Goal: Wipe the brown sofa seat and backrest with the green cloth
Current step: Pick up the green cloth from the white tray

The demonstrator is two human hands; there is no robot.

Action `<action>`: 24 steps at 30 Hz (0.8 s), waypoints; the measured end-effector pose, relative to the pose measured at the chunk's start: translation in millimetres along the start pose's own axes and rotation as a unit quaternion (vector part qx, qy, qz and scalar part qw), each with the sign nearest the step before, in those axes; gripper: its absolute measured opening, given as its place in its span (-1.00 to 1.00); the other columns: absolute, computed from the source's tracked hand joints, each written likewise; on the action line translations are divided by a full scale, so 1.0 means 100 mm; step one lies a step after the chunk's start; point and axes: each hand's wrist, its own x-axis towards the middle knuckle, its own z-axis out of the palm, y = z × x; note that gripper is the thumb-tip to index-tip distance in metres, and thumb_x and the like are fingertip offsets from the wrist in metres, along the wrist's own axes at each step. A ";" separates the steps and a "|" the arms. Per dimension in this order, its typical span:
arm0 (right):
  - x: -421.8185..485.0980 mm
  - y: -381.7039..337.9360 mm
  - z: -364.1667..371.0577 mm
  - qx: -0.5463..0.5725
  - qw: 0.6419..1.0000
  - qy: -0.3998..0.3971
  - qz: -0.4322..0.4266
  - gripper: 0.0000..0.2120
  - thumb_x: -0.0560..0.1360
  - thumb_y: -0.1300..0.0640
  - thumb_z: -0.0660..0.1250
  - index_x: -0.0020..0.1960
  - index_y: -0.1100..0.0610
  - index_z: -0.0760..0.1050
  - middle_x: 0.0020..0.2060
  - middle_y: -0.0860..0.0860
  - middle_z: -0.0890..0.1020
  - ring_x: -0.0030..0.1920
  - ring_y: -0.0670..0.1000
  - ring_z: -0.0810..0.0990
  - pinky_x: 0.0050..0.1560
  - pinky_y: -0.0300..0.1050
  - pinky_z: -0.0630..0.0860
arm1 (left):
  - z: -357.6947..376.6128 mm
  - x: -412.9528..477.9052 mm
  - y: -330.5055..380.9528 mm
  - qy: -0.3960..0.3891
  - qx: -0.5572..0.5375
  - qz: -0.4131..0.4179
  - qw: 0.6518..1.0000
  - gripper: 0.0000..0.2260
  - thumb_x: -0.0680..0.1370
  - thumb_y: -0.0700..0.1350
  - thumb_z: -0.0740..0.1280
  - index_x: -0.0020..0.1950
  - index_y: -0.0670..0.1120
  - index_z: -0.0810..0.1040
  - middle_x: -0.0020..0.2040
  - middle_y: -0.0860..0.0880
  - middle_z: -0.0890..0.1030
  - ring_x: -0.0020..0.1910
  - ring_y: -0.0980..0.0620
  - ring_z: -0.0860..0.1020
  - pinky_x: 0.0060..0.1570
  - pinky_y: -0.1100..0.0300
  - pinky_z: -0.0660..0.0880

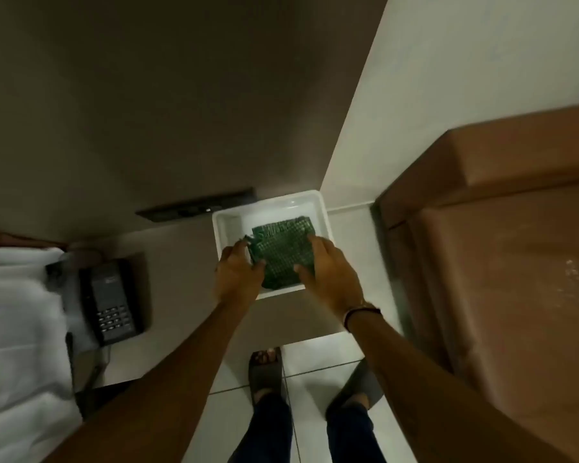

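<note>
A green checked cloth (283, 259) lies flat in a white plastic tray (228, 222) on a bedside table. My left hand (236, 275) is at the cloth's left edge with its fingers curled onto it. Over the right edge, my right hand (335, 275) has its thumb on top of the cloth and its fingers along the side. The brown sofa (502, 279) stands to the right of the tray, its seat and low backrest in view, with a shiny patch on the seat at far right.
A black desk phone (111, 302) sits on the pale bedside table (181, 262), left of the tray. White bedding (17, 312) fills the lower left. A dark socket panel (198, 205) is on the wall behind the tray. My feet in slippers (264, 372) stand on white floor tiles.
</note>
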 end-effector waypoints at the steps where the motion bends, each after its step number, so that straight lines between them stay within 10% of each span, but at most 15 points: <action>1: 0.18 0.08 0.12 -0.004 1.000 -0.007 -0.006 -0.32 0.74 -0.07 0.34 0.73 0.17 0.22 0.65 0.17 0.40 0.60 0.22 0.44 0.53 0.19 0.54 | 0.13 0.16 -0.04 -0.016 0.001 -0.009 1.000 -0.43 0.69 -0.04 0.47 0.67 -0.10 0.44 0.54 -0.24 0.55 0.50 -0.30 0.57 0.48 -0.16 0.54; 13: 1.15 0.51 0.94 -0.063 0.995 -0.053 0.063 -0.27 0.71 0.04 0.41 0.75 0.16 0.15 0.63 0.29 0.34 0.65 0.35 0.32 0.66 0.27 0.38 | 1.00 1.05 -0.46 -0.072 0.058 -0.107 0.990 -0.20 0.68 0.02 0.49 0.79 -0.12 0.13 0.63 -0.30 0.38 0.59 -0.36 0.47 0.54 -0.21 0.48; 24: 1.18 0.48 1.01 0.029 0.998 0.015 0.051 -0.42 0.64 0.27 0.39 0.62 0.13 0.36 0.34 0.18 0.63 0.37 0.27 0.59 0.44 0.26 0.59 | 1.01 1.18 -0.68 -0.023 -0.192 -0.150 0.970 -0.79 0.66 -0.20 0.49 0.30 -0.18 0.70 0.20 -0.20 0.75 0.06 -0.13 0.72 0.05 0.08 0.67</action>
